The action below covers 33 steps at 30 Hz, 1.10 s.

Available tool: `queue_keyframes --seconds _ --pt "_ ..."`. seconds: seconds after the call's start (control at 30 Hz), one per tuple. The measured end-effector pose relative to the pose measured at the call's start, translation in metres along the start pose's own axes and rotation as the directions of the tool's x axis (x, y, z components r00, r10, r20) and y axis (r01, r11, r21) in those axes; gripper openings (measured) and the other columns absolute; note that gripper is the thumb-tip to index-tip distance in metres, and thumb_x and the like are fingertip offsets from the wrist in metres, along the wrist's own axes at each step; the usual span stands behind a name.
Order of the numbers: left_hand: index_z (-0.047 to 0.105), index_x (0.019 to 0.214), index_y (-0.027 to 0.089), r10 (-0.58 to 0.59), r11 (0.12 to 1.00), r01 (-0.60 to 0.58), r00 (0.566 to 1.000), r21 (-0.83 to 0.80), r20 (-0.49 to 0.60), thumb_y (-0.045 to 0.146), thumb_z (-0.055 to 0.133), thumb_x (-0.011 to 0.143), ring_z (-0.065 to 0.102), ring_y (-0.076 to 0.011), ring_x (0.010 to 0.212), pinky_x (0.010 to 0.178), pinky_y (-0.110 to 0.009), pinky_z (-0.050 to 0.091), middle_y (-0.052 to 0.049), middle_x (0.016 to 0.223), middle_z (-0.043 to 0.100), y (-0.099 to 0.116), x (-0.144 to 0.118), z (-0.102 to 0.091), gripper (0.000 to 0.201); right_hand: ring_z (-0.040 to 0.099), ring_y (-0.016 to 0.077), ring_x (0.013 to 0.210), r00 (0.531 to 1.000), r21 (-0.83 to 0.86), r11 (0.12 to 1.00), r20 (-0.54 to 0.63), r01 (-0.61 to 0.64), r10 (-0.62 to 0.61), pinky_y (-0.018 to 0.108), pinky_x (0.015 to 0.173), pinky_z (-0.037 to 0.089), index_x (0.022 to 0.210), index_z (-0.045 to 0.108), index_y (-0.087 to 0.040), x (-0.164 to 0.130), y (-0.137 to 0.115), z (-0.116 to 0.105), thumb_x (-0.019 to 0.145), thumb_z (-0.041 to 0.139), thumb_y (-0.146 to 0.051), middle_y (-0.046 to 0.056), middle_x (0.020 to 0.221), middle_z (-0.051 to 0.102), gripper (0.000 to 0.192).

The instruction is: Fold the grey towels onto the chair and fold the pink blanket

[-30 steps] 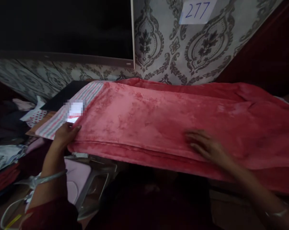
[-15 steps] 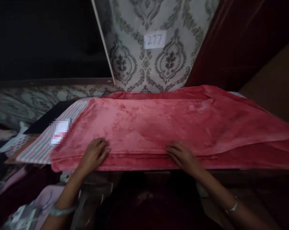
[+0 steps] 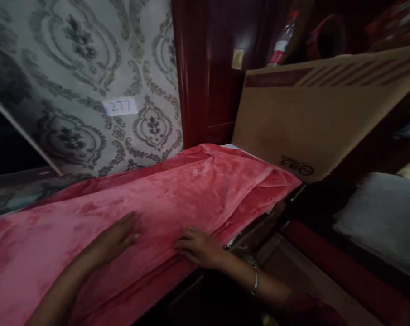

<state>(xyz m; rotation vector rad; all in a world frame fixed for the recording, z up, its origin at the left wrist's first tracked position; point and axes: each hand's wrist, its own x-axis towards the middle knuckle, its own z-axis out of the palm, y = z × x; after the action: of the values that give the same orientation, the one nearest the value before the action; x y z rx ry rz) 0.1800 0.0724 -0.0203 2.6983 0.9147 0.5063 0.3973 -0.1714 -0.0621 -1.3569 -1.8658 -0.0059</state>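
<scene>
The right hand, fingers flat and together, presses the near fold of the red blanket at six o'clock, while the left hand lies flat at eight; smoothing should run evenly toward the cardboard box at two.
</scene>
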Motion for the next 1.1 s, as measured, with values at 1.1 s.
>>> queue_keyframes --seconds 1.1 --pt "0.043 0.152 0.008 0.065 0.939 -0.081 0.996 0.334 0.056 0.035 0.030 0.100 0.035 -0.0329 0.149 0.119 -0.055 0.030 -0.018 0.160 0.039 0.061 0.106 0.076 0.060 0.061 0.0199 0.123 0.988 -0.046 0.998 0.150 0.052 -0.045 0.034 0.109 0.046 0.119 0.073 -0.034 0.046 0.070 -0.113 0.090 0.061 -0.022 0.000 0.131 0.068 0.035"
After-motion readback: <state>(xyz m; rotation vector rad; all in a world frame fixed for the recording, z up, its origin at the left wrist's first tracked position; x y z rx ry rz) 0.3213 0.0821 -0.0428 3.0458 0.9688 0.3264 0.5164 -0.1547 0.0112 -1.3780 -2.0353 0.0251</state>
